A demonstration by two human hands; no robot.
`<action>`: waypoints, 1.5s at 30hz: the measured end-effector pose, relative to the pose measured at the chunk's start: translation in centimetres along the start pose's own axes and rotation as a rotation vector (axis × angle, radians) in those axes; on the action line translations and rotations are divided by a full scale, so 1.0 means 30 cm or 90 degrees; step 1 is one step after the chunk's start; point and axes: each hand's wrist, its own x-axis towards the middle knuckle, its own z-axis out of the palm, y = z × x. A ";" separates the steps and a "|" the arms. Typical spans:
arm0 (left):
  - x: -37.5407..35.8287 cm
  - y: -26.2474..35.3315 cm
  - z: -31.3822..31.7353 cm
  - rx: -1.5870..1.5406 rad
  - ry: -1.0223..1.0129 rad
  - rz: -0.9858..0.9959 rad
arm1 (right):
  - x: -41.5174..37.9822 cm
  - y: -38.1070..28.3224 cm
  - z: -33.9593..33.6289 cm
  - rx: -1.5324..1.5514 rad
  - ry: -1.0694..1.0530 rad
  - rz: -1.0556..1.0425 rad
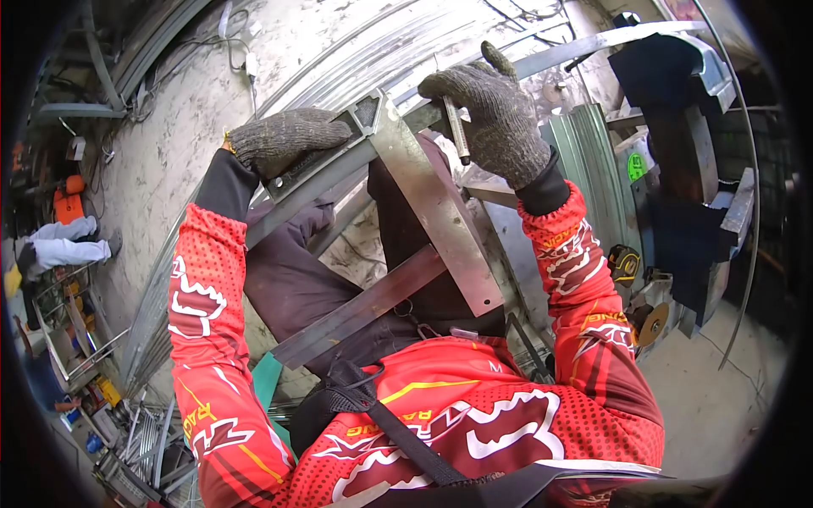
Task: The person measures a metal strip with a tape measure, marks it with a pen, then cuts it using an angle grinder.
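My left hand, in a dark grey knit glove, is closed round the black-edged stock of a metal square. The square's wide blade slants down to the right, over a flat metal bar near my lap. Under the stock runs a long metal profile. My right hand, gloved too, holds a slim silver marker with its dark end pointing down, just right of the blade. The right thumb sticks up.
Corrugated metal sheets stand at the right, near a tape measure and a grinder disc. A dark steel structure rises beyond. At the far left a person's legs show beside an orange object.
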 end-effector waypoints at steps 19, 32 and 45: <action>-0.008 -0.016 -0.002 0.397 -0.003 0.282 | -0.008 0.010 0.022 0.016 -0.013 0.046; -0.016 0.021 0.012 0.025 0.034 -0.044 | -0.001 0.013 0.025 -0.017 -0.013 0.043; -0.015 0.001 0.004 0.180 0.009 0.106 | -0.001 -0.034 -0.053 0.407 0.083 0.125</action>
